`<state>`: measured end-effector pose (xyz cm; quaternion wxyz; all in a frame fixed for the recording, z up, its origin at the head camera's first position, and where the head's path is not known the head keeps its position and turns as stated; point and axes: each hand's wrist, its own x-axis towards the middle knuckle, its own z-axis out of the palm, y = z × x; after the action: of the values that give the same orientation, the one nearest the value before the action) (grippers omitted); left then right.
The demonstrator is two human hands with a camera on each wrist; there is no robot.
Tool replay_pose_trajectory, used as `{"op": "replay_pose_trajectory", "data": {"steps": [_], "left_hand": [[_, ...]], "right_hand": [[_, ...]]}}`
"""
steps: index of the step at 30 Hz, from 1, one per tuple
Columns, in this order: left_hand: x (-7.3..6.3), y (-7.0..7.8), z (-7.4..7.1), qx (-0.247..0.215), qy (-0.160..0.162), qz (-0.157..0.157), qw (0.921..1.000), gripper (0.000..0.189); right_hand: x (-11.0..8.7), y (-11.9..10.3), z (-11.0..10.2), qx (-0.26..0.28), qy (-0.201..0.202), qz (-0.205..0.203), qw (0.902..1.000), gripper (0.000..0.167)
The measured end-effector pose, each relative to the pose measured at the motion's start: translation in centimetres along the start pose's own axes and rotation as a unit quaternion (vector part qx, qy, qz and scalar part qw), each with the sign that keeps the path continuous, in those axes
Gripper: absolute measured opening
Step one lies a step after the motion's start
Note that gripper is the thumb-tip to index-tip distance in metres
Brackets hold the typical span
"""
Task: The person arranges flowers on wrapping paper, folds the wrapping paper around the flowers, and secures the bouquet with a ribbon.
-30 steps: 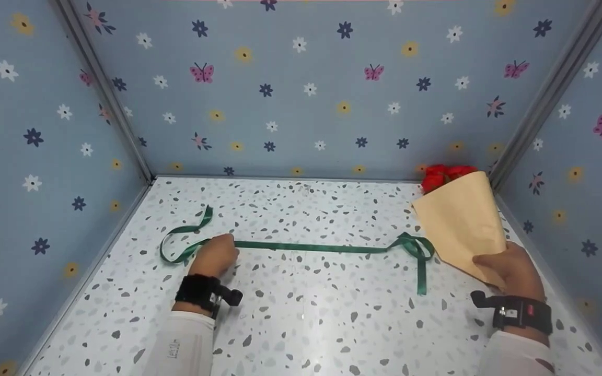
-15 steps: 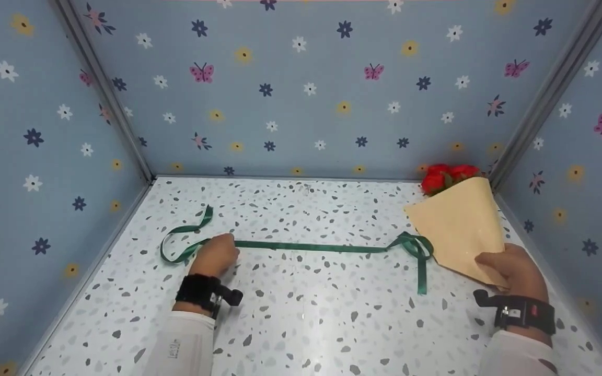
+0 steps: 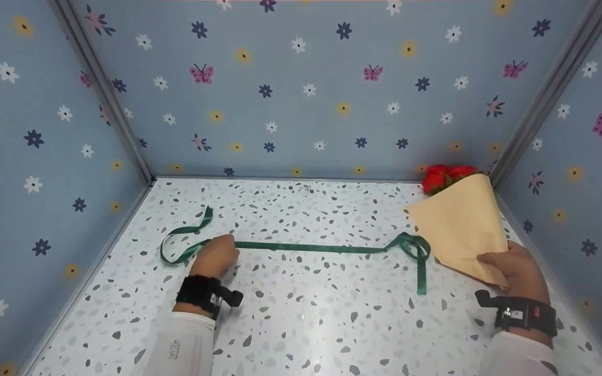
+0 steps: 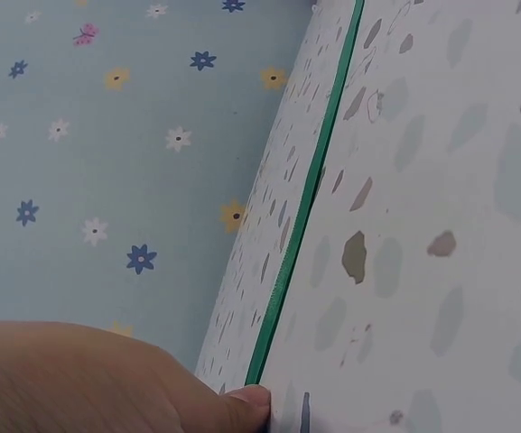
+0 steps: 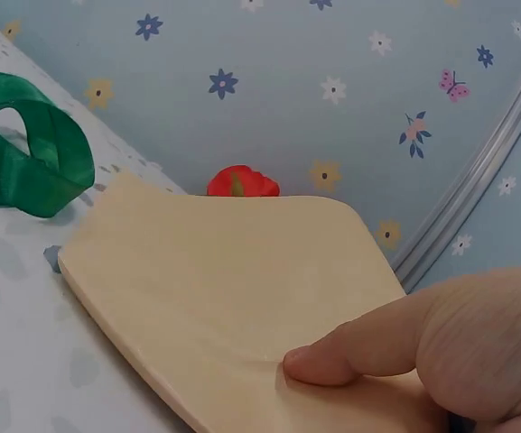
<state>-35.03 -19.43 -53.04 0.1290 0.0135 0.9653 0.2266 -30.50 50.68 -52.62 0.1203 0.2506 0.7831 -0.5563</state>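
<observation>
My left hand (image 3: 216,256) pinches a green ribbon (image 3: 306,247) on the table at left of centre. From there the ribbon runs straight to the right and ends in a loose loop with a hanging tail; its other end curls beyond my left hand. In the left wrist view the ribbon (image 4: 296,230) stretches away from my thumb. At the right, my right hand (image 3: 515,266) grips the lower end of a tan folded paper wrap (image 3: 460,227), thumb pressed on top. In the right wrist view the ribbon loop (image 5: 48,158) lies left of the paper (image 5: 224,280).
Red artificial flowers (image 3: 439,177) show behind the paper's upper edge, near the back right corner. A speckled white table (image 3: 301,308) is enclosed by blue flower-patterned walls (image 3: 311,89) at the back and both sides. Grey metal posts (image 3: 557,89) stand at the corners.
The paper wrap in my right hand has shifted slightly, its left corner moving a little left. The ribbon loop has moved slightly left. My left hand stays in place.
</observation>
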Motion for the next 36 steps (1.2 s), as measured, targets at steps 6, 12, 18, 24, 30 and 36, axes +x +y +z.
{"op": "replay_pose_trajectory", "data": {"steps": [6,12,18,24,30,36], "left_hand": [[0.1,0.5,0.0,0.01,0.003,-0.008,0.9999,0.039],[0.0,2.0,0.2,0.031,0.008,-0.005,0.9995,0.038],[-0.4,3.8,0.5,-0.003,0.026,0.025,0.9993,0.021],[-1.4,8.2,0.8,-0.089,0.048,0.086,0.9911,0.021],[-2.9,13.8,1.7,-0.238,0.069,0.18,0.9519,0.02],[-3.5,17.8,3.1,-0.387,0.046,0.213,0.8958,0.041]], "right_hand": [[-0.7,-1.0,-1.1,0.012,0.01,-0.029,0.9994,0.099],[-1.9,-2.3,-2.0,-0.019,0.035,-0.081,0.9959,0.094],[-3.4,-3.4,-2.2,-0.057,0.066,-0.11,0.9902,0.1],[-4.1,-5.4,-0.3,0.084,0.03,-0.148,0.985,0.087],[-4.6,-8.2,4.8,0.156,-0.023,-0.227,0.961,0.091],[-5.3,-10.7,11.8,0.162,-0.064,-0.273,0.946,0.096]]}}
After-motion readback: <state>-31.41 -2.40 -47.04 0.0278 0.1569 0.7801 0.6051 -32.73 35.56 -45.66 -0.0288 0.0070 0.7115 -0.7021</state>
